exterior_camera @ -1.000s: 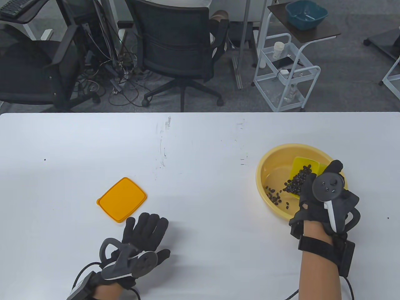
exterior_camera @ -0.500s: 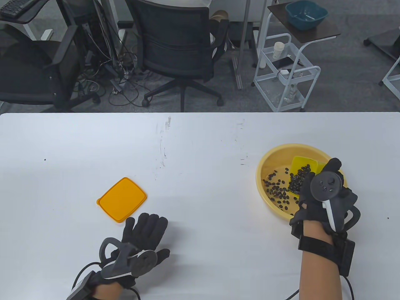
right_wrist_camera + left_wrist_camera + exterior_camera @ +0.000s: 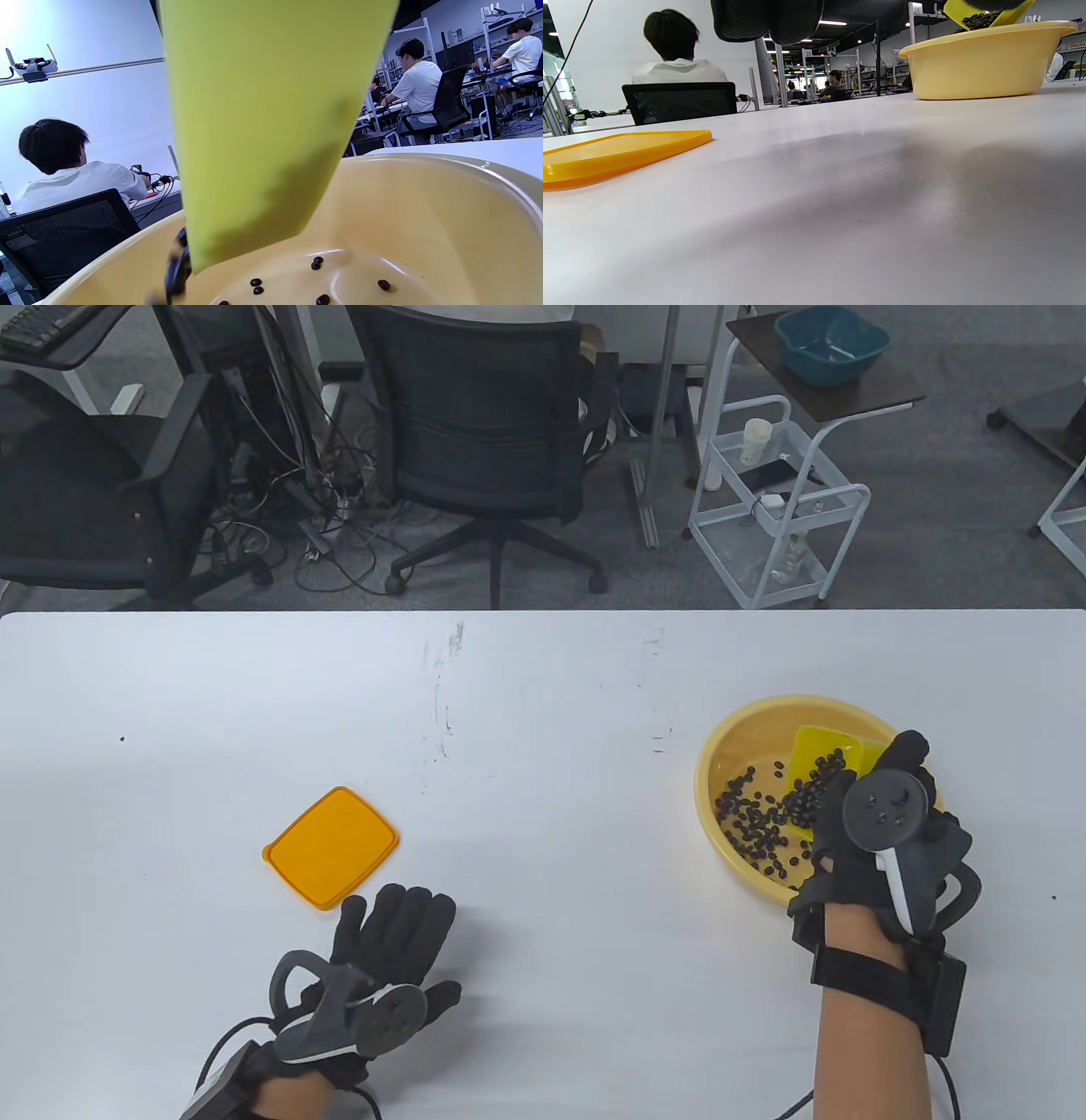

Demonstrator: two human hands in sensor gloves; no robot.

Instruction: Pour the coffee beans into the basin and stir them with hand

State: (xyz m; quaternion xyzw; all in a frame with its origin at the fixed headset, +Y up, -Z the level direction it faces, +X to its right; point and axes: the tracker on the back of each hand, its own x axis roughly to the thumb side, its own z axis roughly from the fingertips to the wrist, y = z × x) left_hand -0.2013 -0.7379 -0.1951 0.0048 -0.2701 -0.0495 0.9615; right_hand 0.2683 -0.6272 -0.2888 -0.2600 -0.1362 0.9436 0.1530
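A yellow basin (image 3: 721, 746) (image 3: 984, 67) (image 3: 424, 203) stands at the right of the white table. My right hand (image 3: 882, 823) grips a small yellow-green box (image 3: 819, 751) (image 3: 263, 114) tilted over the basin. Dark coffee beans (image 3: 759, 823) (image 3: 318, 262) spill from the box's low edge and lie scattered on the basin's floor; more remain in the box (image 3: 984, 15). My left hand (image 3: 390, 933) rests flat on the table near the front edge, fingers straight, holding nothing. Its fingertips (image 3: 768, 19) hang in at the top of the left wrist view.
An orange square lid (image 3: 331, 847) (image 3: 615, 154) lies on the table just beyond my left hand. Past the table's far edge stand office chairs (image 3: 484, 432), a white cart (image 3: 776, 509) and cables. People sit at desks in the background.
More beans have slid out of the tilted box into the basin, and the pile on its floor has grown. The left hand has stayed where it was.
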